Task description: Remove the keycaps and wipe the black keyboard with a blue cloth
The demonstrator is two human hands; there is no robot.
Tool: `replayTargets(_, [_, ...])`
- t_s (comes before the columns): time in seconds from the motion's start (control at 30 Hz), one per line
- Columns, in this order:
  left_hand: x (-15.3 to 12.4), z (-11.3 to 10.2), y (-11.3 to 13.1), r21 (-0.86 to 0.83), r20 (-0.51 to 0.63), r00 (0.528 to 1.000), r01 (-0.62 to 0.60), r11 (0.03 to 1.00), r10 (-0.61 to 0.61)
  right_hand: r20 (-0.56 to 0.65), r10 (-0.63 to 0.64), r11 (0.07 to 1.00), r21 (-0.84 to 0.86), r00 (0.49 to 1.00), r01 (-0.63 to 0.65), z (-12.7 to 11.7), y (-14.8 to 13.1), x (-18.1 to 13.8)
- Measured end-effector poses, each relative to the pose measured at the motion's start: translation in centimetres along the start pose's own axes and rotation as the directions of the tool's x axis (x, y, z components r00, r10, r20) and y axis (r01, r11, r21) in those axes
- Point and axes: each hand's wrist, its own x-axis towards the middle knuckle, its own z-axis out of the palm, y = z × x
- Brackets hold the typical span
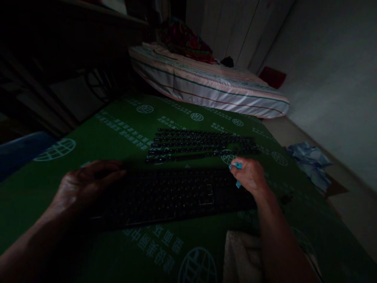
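Cloth (240,255) at the counter's (97,145) near edge, keyboard (173,194) beyond.
Your left fingers (108,173) clasp its end, right fingers (246,169) pinch a blue tool (236,166): brace firmly, work lightly.

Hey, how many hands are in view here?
2. The left hand rests on the left end of the black keyboard; the right hand is at its far right corner, gripping a small blue tool. Dark corners could hide more.
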Motion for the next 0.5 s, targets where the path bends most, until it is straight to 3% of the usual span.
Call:
replayTargets(0.2, [0.1,0.0,-0.2,0.008,-0.005,1.0,-0.017,1.0,0.017,0.105,-0.093,0.995,-0.023,0.99,0.096,0.4,-1.2,-0.2])
replayTargets(0.33, [0.3,0.1,-0.5,0.027,0.004,1.0,-0.022,0.999,0.022,0.118,-0.097,0.983,-0.143,0.988,0.113,0.2,-1.6,-0.2])
replayTargets(0.5, [0.7,0.1,-0.5,0.045,0.011,1.0,0.007,0.999,-0.008,0.131,-0.102,0.98,-0.159,0.986,0.123,-0.1,-1.6,-0.2])
